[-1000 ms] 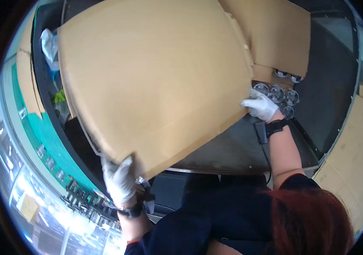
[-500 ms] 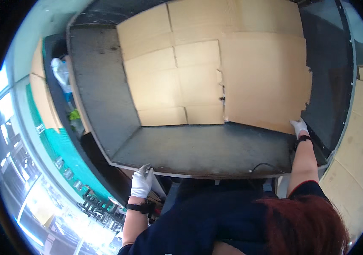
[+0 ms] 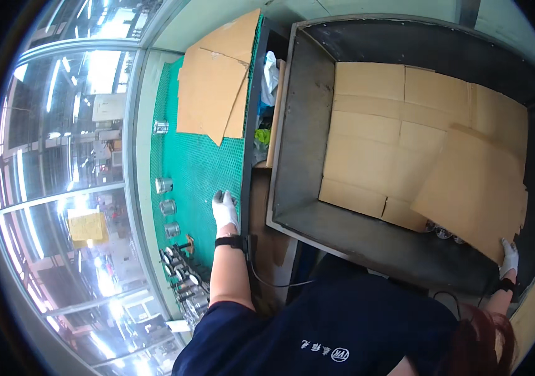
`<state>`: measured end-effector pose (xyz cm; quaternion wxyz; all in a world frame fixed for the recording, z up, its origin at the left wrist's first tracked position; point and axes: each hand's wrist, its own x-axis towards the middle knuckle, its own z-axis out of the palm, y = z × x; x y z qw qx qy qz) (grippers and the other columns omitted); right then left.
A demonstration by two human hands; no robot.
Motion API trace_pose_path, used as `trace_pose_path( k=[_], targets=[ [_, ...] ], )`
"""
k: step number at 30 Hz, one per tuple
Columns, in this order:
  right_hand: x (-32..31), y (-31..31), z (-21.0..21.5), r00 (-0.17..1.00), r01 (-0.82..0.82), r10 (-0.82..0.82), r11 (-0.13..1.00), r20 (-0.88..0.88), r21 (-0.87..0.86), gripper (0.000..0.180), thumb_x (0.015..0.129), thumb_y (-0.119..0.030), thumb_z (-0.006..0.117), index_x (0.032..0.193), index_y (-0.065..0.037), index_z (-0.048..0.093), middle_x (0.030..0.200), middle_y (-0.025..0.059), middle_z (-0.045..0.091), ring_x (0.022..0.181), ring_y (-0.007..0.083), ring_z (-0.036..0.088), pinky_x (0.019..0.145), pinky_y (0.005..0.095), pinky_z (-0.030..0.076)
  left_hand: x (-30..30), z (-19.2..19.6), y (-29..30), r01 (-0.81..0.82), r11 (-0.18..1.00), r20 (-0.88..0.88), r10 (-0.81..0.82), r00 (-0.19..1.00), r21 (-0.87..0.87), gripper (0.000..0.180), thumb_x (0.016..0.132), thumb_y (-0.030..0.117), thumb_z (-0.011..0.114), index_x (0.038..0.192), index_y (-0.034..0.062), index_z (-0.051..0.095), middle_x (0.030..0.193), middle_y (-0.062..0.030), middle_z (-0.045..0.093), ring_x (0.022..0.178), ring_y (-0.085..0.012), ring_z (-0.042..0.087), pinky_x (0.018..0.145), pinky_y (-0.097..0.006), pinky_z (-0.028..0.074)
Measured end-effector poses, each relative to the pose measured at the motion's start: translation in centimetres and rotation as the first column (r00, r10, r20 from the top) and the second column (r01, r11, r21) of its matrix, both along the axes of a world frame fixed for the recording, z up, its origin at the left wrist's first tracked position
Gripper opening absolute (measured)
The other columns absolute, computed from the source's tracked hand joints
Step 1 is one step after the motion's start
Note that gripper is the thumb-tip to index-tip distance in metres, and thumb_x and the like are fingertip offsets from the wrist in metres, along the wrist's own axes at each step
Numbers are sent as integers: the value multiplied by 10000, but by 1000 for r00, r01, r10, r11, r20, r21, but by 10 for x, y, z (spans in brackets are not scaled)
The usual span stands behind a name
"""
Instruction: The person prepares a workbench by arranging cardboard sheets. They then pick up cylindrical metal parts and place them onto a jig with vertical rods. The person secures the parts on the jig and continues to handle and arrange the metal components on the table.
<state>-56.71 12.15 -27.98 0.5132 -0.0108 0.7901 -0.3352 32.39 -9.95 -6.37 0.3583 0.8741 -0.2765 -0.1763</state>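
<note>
Left hand (image 3: pixel 225 210) moved onto green mat (image 3: pixel 198 163), flat; right hand (image 3: pixel 509 257) apparently gripping cardboard sheet (image 3: pixel 474 194).

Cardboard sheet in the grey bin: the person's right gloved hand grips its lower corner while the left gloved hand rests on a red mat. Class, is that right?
No. The head view shows the left hand on a green mat, not red. The right hand does grip the cardboard sheet.

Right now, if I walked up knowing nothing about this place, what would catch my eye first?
Probably the big dark metal bin on the right, its floor lined with flat cardboard sheets. The gloved right hand grips the corner of a tilted cardboard sheet at the bin's near right. The gloved left hand rests on a green mat to the left, beside small metal cylinders and more cardboard.
</note>
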Motion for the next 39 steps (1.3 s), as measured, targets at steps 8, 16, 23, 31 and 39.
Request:
trace_pose_path(
  k=[8, 16, 23, 31, 39],
  targets=[
    [149, -39, 140, 959, 12, -114, 931, -259, -365, 524, 973, -285, 690, 1375, 20, 549, 1288, 105, 645, 1137, 189, 641, 979, 327, 510, 91, -10, -154, 139, 976, 317, -188, 930, 170, 875, 828, 452, 798, 1440, -75, 462, 1379, -314, 573, 1321, -406, 549, 1109, -454, 433],
    [258, -12, 276, 861, -42, -185, 902, -474, -429, 736, 972, -392, 671, 1498, 65, 433, 1459, 168, 539, 1293, 239, 561, 1090, 361, 442, 92, 26, -219, 468, 489, 308, -858, 412, 736, 1087, 829, 688, 690, 1613, 96, 224, 1669, -206, 228, 1504, -468, 262, 1210, -495, 336],
    [316, 20, 343, 794, 86, -403, 815, -454, -573, 641, 995, -319, 650, 1483, 52, 465, 1455, 149, 542, 1279, 234, 560, 1083, 372, 447, 118, 32, -224, 512, 333, 264, -942, 205, 792, 902, 953, 557, 598, 1596, 39, 236, 1579, -354, 308, 1415, -573, 357, 1178, -557, 350],
    [378, 28, 356, 781, 111, -450, 782, -433, -614, 671, 985, -330, 671, 1482, 67, 456, 1465, 153, 533, 1297, 220, 547, 1102, 377, 431, 139, 32, -233, 600, 627, 521, -768, 372, 496, 446, 986, 223, 458, 1414, 105, 512, 1293, -301, 607, 1119, -449, 654, 919, -511, 550],
    [440, -14, 394, 810, 35, -448, 681, -379, -731, 613, 1004, -291, 652, 1459, 72, 459, 1410, 155, 571, 1258, 221, 583, 1061, 368, 482, 271, 244, -202, 489, 846, 752, -177, 635, -213, 351, 999, 297, 588, 1223, 37, 659, 1079, -226, 723, 908, -388, 728, 772, -463, 576]
  ],
)
